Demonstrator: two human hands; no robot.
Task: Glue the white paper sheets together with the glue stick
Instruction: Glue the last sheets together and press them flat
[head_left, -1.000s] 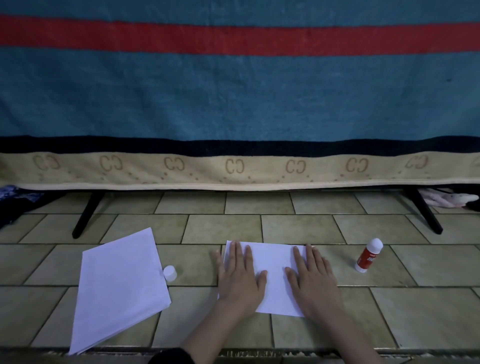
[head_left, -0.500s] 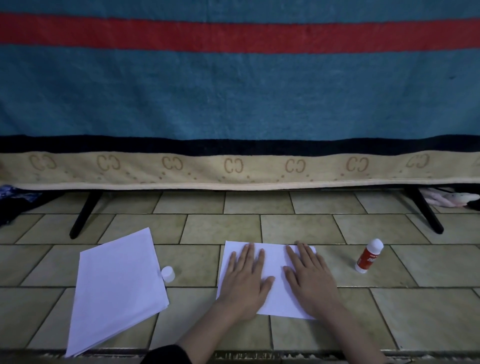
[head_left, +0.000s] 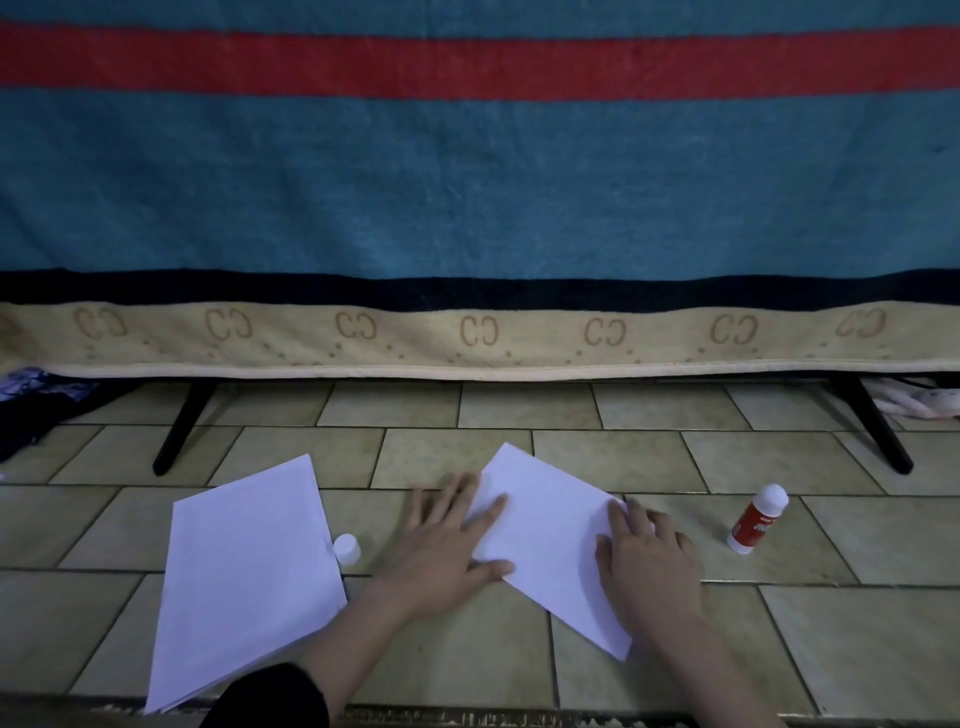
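Both hands flat, fingers straight, on sheet (head_left: 545, 535) on floor (head_left: 779, 457): left hand (head_left: 447, 551) presses left edge, right hand (head_left: 644, 561) right edge; glue stick (head_left: 756, 518) upright right of right hand; paper stack (head_left: 244, 571), cap (head_left: 346, 548) left of left hand

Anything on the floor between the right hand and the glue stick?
Nothing visible. Only bare tile floor lies between the right hand, resting on the paper sheet, and the upright glue stick to its right.

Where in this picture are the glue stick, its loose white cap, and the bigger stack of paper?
glue stick (head_left: 754, 523), head view, on its red label.
white cap (head_left: 347, 548), head view, on its side wall.
paper stack (head_left: 249, 566), head view, on the bare middle of the top sheet.
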